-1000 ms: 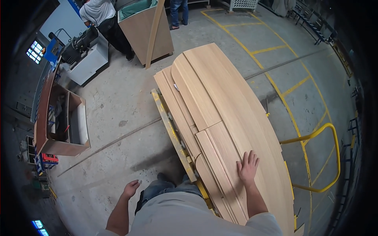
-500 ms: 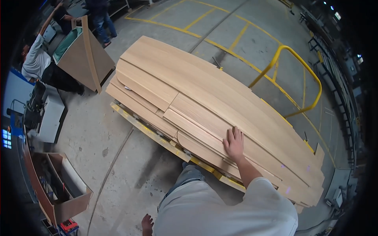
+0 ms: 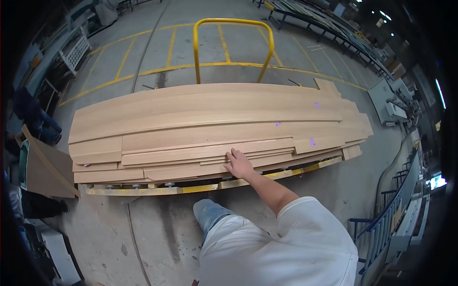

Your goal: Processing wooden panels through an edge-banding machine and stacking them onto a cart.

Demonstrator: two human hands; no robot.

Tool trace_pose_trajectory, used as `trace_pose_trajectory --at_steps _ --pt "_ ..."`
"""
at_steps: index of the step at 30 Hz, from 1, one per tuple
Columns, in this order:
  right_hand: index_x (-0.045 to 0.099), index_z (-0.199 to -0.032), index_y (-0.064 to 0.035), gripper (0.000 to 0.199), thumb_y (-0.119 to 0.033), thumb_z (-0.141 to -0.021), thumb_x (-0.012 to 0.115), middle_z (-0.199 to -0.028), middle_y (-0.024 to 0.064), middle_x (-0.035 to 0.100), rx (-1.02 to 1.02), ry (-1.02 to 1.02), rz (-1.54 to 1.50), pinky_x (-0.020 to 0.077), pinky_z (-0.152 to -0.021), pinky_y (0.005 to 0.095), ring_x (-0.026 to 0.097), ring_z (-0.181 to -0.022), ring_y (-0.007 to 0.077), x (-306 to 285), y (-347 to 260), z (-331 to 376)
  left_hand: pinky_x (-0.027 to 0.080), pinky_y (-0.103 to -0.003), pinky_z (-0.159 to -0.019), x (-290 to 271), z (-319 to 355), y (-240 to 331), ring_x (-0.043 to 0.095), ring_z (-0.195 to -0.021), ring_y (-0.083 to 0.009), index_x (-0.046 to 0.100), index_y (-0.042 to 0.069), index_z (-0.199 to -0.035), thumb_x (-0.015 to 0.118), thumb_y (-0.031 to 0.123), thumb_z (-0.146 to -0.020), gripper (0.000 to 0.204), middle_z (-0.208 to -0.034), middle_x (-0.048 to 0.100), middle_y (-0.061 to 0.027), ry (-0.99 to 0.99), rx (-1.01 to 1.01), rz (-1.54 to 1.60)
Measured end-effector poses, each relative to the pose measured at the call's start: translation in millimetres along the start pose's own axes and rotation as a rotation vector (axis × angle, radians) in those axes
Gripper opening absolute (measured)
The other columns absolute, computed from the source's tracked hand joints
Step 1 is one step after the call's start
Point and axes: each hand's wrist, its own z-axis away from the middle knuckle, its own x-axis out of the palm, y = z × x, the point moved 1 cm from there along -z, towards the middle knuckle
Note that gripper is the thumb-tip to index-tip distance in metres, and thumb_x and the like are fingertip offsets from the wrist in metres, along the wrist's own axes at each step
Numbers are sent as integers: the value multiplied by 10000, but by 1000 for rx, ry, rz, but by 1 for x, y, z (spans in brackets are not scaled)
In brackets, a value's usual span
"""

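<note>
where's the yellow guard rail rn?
Head view, top centre: the yellow guard rail stands on the floor just behind the far edge of the wood sheet stack, across it from the right hand.

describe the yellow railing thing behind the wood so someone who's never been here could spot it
Start at the big stack of pale wood sheets that fills the middle of the view, where the right hand rests on its near edge. Look past its far edge to the concrete floor with yellow lines. The guard rail stands there: one bent yellow tube, an upside-down U, the only upright yellow thing nearby.
</note>
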Motion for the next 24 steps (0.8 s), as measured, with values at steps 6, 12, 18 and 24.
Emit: trace_pose_trajectory --at_steps 6,12,18,24 --pt "366 -1398 -78 624 -456 -915 482 -1470 220 276 -1 -75 15 225 -1129 447 276 -1347 395 -16 12 -14 318 -452 -1092 -9 -31 1 330 -1327 -383 237 129 -1476 526 171 -945 606 -1493 279 -159 -85 44 32" --pt "407 -1350 -66 602 -422 -884 543 -1426 244 323 -142 130 53 251 -1111 472 330 -1300 409 -20 0 -92 352 -443 -1072 24 0 20 396 -1302 -318 315 41 -1434 488 234 -962 539 -1452 356 -172 39 45 -33" --pt "428 -1365 -78 612 -422 -872 545 -1457 230 297 -477 157 115 211 -1116 515 325 -1314 408 -25 -32 -163 431 -438 -925 148 66 91 526 -1161 -275 435 91 -1381 569 314 -917 532 -1278 547 -107 535 -81 -149" --pt "435 -1358 -89 631 -429 -846 580 -1441 215 334 -636 58 258 214 -1103 539 327 -1304 426 -24 -12 -237 458 -352 -807 213 97 73 572 -939 -159 519 104 -1323 591 299 -912 461 -1094 621 -31 694 27 -14"
